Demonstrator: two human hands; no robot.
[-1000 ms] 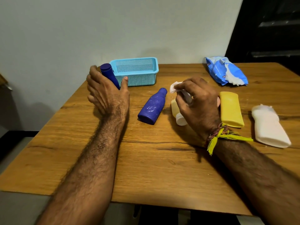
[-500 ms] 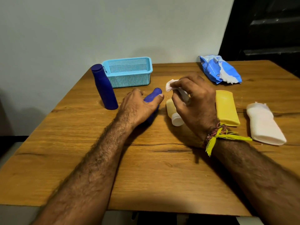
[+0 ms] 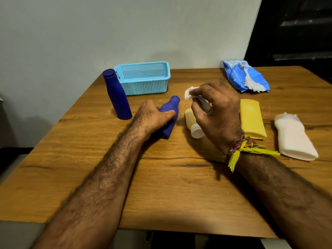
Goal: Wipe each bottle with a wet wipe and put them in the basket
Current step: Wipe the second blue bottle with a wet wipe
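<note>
We see the left hand (image 3: 152, 117) curled over a dark blue bottle lying on its side (image 3: 169, 115) on the wooden desk (image 3: 170, 186), thumb along its flank – the grip is closed round the bottle's body, whose neck points away toward the wall. The right hand (image 3: 215, 112) pinches a crumpled white wet wipe (image 3: 190, 92) between fingers and thumb, held just above a small pale yellow bottle (image 3: 192, 123) that lies with its white cap toward us. A second dark blue bottle (image 3: 116, 97) stands upright just beside the left end of the light blue basket (image 3: 143, 78), which sits near the far edge of the desk (we can see nothing inside it). To the right lie a flat yellow bottle (image 3: 251, 119) and, further out, a white bottle (image 3: 294, 137) – both on their sides. A blue and white wipes pack (image 3: 244, 76) rests near the far right corner. A yellow threaded band (image 3: 240, 151) circles the right wrist.
</note>
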